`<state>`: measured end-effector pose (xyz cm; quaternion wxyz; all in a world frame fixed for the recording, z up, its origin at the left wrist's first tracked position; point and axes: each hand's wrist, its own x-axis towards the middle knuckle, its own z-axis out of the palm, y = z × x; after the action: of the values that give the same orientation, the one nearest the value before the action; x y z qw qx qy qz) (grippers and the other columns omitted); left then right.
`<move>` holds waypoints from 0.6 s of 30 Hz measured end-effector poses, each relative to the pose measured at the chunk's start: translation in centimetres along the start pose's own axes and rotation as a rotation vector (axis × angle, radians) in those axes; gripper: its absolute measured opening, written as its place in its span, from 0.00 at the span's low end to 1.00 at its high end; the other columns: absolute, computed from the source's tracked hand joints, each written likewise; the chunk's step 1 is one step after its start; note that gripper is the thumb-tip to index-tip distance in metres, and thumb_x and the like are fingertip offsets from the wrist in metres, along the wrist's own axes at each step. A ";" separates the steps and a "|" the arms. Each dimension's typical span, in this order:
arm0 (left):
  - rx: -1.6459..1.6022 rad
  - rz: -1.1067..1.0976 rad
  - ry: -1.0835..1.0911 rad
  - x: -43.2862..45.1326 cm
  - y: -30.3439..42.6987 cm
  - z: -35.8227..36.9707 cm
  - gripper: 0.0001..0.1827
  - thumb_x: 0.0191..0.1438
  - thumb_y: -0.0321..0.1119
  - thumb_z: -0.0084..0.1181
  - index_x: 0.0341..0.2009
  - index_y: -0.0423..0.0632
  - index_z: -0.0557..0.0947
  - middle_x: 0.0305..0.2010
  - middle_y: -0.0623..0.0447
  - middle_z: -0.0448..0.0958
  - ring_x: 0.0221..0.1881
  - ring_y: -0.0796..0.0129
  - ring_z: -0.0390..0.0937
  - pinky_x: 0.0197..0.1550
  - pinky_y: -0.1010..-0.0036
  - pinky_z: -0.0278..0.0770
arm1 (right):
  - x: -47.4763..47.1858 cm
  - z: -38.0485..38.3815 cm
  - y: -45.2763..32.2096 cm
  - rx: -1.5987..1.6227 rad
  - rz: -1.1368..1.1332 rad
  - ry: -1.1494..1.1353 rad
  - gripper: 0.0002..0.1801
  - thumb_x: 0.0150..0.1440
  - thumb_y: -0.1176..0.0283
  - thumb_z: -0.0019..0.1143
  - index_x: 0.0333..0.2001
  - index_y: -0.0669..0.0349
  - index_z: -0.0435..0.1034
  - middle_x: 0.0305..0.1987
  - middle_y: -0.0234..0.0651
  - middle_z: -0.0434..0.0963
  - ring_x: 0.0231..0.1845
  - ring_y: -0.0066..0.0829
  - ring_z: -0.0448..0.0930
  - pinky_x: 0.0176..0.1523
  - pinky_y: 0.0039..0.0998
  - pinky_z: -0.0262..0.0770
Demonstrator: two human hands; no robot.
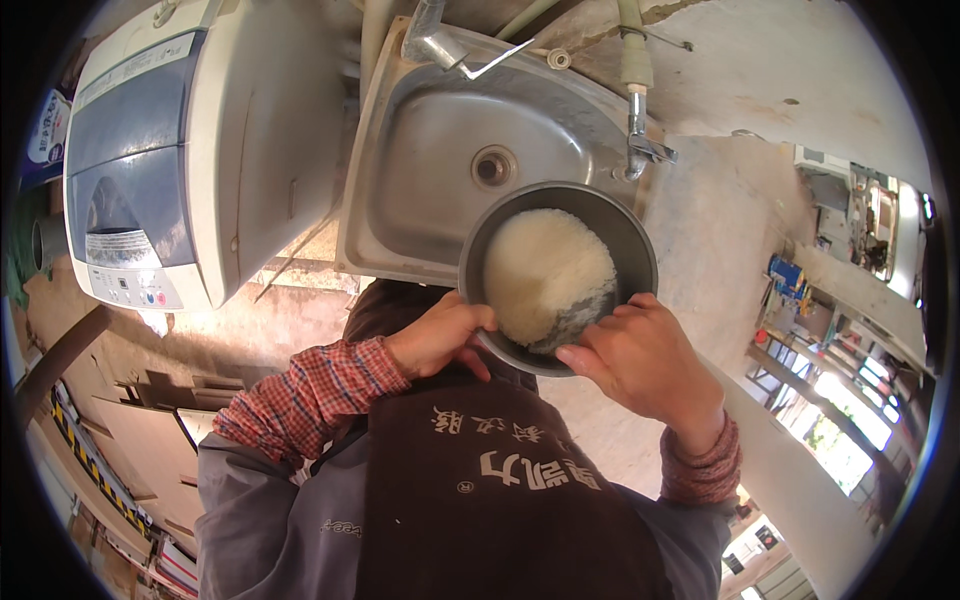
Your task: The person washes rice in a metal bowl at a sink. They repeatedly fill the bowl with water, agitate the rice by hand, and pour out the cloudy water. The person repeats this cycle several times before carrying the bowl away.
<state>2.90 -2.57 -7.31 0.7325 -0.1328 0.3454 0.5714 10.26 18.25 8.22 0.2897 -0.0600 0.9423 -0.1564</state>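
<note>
A round dark-grey metal pot is held over the near right corner of a stainless steel sink. White uncooked rice covers most of its bottom, with bare metal showing towards my right hand. My left hand grips the pot's near left rim, the thumb on top and the fingers below. On the near right rim, my right hand is closed over the edge, its thumb at the rim and its fingers curled on the inner side. The sink's drain lies just beyond the pot.
One metal tap stands at the sink's far left corner; another tap hangs from a pipe at the right. A top-loading washing machine stands to the left. A pale wall rises at the right. My dark apron bears writing.
</note>
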 end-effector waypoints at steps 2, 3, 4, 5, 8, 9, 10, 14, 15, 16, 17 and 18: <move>0.009 -0.011 0.019 0.4 -0.3 0.0 0.20 0.58 0.28 0.49 0.56 0.41 0.71 0.48 0.47 0.74 0.39 0.59 0.80 0.27 0.62 0.85 | -0.3 -0.1 0.1 0.045 0.008 0.008 0.25 0.64 0.55 0.51 0.19 0.59 0.72 0.18 0.38 0.74 0.27 0.42 0.76 0.39 0.37 0.68; 0.020 -0.029 0.025 0.7 -0.3 -0.1 0.20 0.58 0.28 0.49 0.56 0.40 0.71 0.48 0.47 0.74 0.39 0.59 0.80 0.27 0.61 0.85 | -0.4 -0.1 0.2 0.068 0.010 0.014 0.23 0.63 0.56 0.52 0.21 0.60 0.72 0.20 0.38 0.74 0.28 0.42 0.76 0.40 0.37 0.68; 0.032 -0.046 0.031 0.8 -0.3 -0.2 0.20 0.58 0.28 0.49 0.55 0.40 0.71 0.48 0.47 0.74 0.38 0.59 0.80 0.27 0.61 0.86 | -0.5 -0.2 0.4 0.107 0.014 0.070 0.20 0.62 0.59 0.54 0.23 0.61 0.72 0.22 0.39 0.74 0.29 0.43 0.76 0.40 0.38 0.68; 0.039 -0.043 0.043 0.8 -0.1 -0.1 0.20 0.58 0.28 0.49 0.55 0.39 0.71 0.47 0.47 0.74 0.38 0.59 0.80 0.27 0.61 0.86 | -0.5 -0.4 0.8 0.149 0.015 0.127 0.16 0.61 0.61 0.56 0.26 0.62 0.72 0.24 0.39 0.75 0.30 0.44 0.76 0.40 0.39 0.68; 0.071 -0.034 0.079 0.9 0.8 -0.3 0.20 0.57 0.28 0.49 0.54 0.35 0.72 0.47 0.45 0.75 0.38 0.58 0.80 0.26 0.61 0.86 | -0.3 -1.2 1.5 0.196 0.034 0.403 0.10 0.57 0.68 0.61 0.33 0.64 0.72 0.30 0.42 0.75 0.33 0.46 0.75 0.40 0.40 0.69; 0.088 -0.029 0.093 1.1 1.1 -0.5 0.20 0.57 0.28 0.49 0.54 0.33 0.72 0.46 0.45 0.75 0.38 0.57 0.81 0.26 0.61 0.86 | -0.2 -1.6 1.6 0.196 0.044 0.514 0.10 0.56 0.70 0.62 0.36 0.65 0.72 0.32 0.42 0.75 0.34 0.47 0.74 0.40 0.40 0.69; 0.105 -0.024 0.107 1.3 1.4 -0.6 0.20 0.57 0.28 0.49 0.54 0.32 0.73 0.46 0.44 0.76 0.37 0.57 0.81 0.26 0.61 0.87 | -0.2 -1.9 1.7 0.211 0.069 0.575 0.10 0.55 0.71 0.62 0.37 0.65 0.73 0.33 0.43 0.75 0.35 0.47 0.74 0.40 0.40 0.69; 0.149 0.025 0.135 1.8 2.4 -0.8 0.20 0.58 0.28 0.48 0.52 0.30 0.74 0.48 0.41 0.77 0.37 0.55 0.82 0.26 0.60 0.87 | -0.2 -2.4 2.2 0.261 0.093 0.691 0.10 0.55 0.72 0.62 0.40 0.65 0.73 0.34 0.43 0.76 0.37 0.46 0.75 0.40 0.39 0.70; 0.153 0.013 0.126 1.9 2.7 -0.8 0.20 0.58 0.28 0.48 0.53 0.30 0.73 0.49 0.41 0.77 0.38 0.55 0.82 0.27 0.60 0.87 | -0.1 -2.3 2.3 0.262 0.063 0.664 0.10 0.56 0.71 0.62 0.39 0.65 0.73 0.34 0.42 0.76 0.36 0.46 0.76 0.40 0.39 0.70; 0.155 0.002 0.118 1.9 3.1 -0.8 0.20 0.58 0.28 0.47 0.53 0.31 0.73 0.49 0.41 0.77 0.39 0.54 0.83 0.27 0.60 0.87 | -0.1 -2.0 2.5 0.264 0.032 0.635 0.10 0.56 0.70 0.62 0.38 0.64 0.73 0.33 0.42 0.76 0.36 0.45 0.76 0.40 0.39 0.70; 0.151 -0.011 0.111 2.0 3.1 -0.8 0.20 0.58 0.28 0.47 0.54 0.32 0.73 0.50 0.41 0.77 0.40 0.53 0.83 0.27 0.60 0.87 | -0.1 -1.5 2.5 0.235 0.017 0.548 0.11 0.57 0.67 0.61 0.37 0.64 0.73 0.33 0.41 0.76 0.36 0.44 0.76 0.41 0.39 0.70; 0.140 -0.007 0.081 2.0 3.0 -0.8 0.22 0.60 0.31 0.47 0.56 0.33 0.72 0.51 0.42 0.78 0.41 0.53 0.83 0.27 0.62 0.87 | 0.0 -1.0 2.5 0.206 0.000 0.459 0.12 0.59 0.64 0.60 0.35 0.63 0.73 0.32 0.41 0.76 0.37 0.44 0.76 0.42 0.39 0.70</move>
<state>0.04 -0.58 -8.63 0.7276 -0.1054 0.4135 0.5372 9.65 20.89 8.13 0.0726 0.0068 0.9625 -0.2613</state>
